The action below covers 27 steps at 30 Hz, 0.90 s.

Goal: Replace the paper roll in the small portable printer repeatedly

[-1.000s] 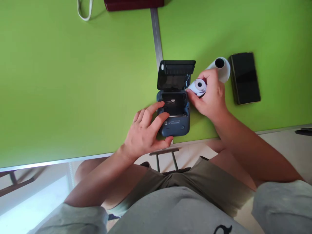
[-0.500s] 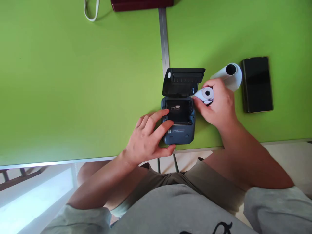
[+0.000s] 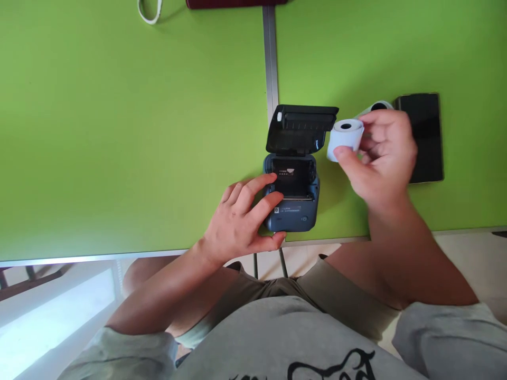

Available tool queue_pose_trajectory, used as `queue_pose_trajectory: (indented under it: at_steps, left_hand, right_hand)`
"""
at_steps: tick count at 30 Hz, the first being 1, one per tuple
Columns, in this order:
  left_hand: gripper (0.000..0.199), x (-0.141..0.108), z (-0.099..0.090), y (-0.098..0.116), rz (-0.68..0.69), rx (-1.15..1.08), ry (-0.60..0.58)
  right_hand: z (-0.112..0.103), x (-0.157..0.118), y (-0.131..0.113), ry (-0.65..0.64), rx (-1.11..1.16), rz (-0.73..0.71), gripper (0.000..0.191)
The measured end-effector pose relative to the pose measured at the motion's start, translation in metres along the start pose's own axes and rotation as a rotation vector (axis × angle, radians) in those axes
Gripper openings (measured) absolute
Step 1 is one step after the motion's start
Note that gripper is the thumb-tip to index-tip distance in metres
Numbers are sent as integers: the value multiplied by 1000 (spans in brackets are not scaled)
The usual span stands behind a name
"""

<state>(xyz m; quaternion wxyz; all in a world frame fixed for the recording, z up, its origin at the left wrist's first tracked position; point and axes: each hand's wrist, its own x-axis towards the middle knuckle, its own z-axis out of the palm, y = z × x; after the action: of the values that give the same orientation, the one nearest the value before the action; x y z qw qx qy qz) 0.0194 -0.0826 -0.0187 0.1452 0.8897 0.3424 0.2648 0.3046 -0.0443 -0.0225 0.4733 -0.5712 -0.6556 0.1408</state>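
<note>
A small dark blue label printer (image 3: 295, 216) lies near the table's front edge. Its black lid (image 3: 297, 132) is raised, and the paper bay (image 3: 291, 182) inside shows no roll. My left hand (image 3: 240, 224) grips the printer's left side, with two fingertips at the bay's rim and the thumb at the front edge. Just right of the lid, my right hand (image 3: 382, 153) holds a white paper roll (image 3: 344, 140) between thumb and fingers, its core end tilted up toward me. Another white roll (image 3: 379, 105) lies behind that hand, mostly hidden by it.
Right of the right hand lies a black phone-like device (image 3: 430, 137), partly covered by the hand. A dark red object (image 3: 233, 3) and a white strap (image 3: 149, 20) show at the far edge. A metal strip (image 3: 270, 63) divides the green table (image 3: 138, 132).
My right hand has lifted the small paper roll and moved it right and away from the printer, turning it more upright. My left hand keeps its hold on the printer.
</note>
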Motion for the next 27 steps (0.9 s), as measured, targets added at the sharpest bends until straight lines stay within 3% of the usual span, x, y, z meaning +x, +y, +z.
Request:
queue_pose_trajectory:
  at_steps: [3, 5, 8, 10, 14, 22, 27]
  left_hand:
    - [55, 0, 0, 0, 6, -4, -7]
    - [55, 0, -1, 0, 9, -8, -17]
    - [56, 0, 0, -1, 13, -5, -18]
    - [57, 0, 0, -1, 19, 4, -7]
    - [57, 1, 0, -1, 28, 3, -1]
    - [58, -2, 2, 0, 3, 33, 2]
    - [60, -3, 4, -1, 11, 35, 13]
  right_hand:
    - [-11, 2, -16, 96, 5, -104, 38]
    - [-15, 1, -34, 75, -7, -194, 40]
    - [-11, -3, -63, -192, -46, -328, 35]
    - [-4, -5, -74, -290, -66, -323, 30]
    - [8, -6, -71, -326, -153, -190, 19]
    - [19, -6, -60, -235, -108, -265, 21]
    - [19, -3, -55, -289, -101, -262, 21]
